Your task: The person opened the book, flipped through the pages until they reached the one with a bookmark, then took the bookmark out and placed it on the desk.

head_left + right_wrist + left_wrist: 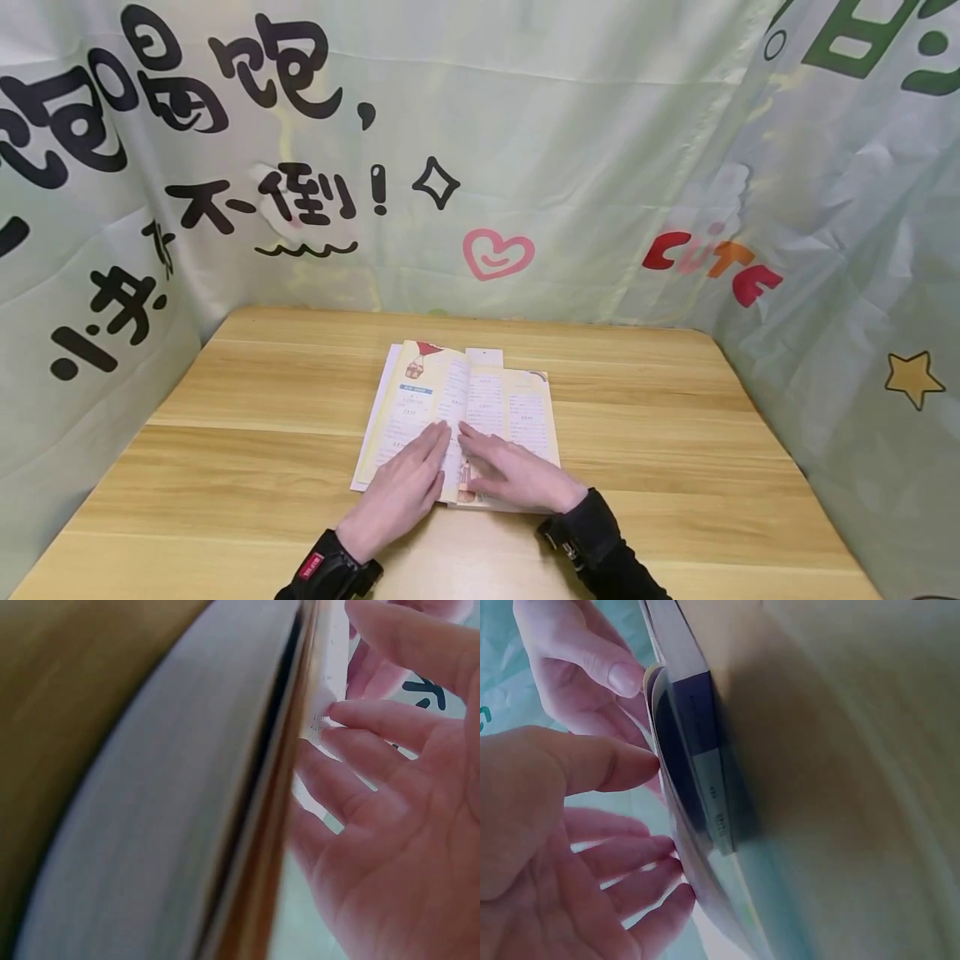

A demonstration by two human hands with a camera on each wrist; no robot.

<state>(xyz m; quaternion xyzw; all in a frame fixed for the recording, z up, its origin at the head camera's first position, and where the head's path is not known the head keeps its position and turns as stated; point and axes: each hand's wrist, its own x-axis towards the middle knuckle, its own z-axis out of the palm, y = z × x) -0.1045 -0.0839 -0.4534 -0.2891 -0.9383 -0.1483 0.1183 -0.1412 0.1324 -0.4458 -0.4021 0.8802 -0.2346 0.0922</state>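
An open book with cream-edged printed pages lies on the wooden table. A white tab-like piece sticks out past its top edge. My left hand lies on the left page, its fingertips near the center fold. Across the fold, my right hand rests on the lower right page with fingers extended. In the left wrist view, the dark blue and pale spine shows beside the left hand's fingertips. The right wrist view shows the thick page edges and the right hand's fingers touching a page.
The wooden table extends around the book on all sides. Behind it hangs a pale green cloth with black lettering, a pink heart and colored letters. More of this cloth hangs at the left and right sides.
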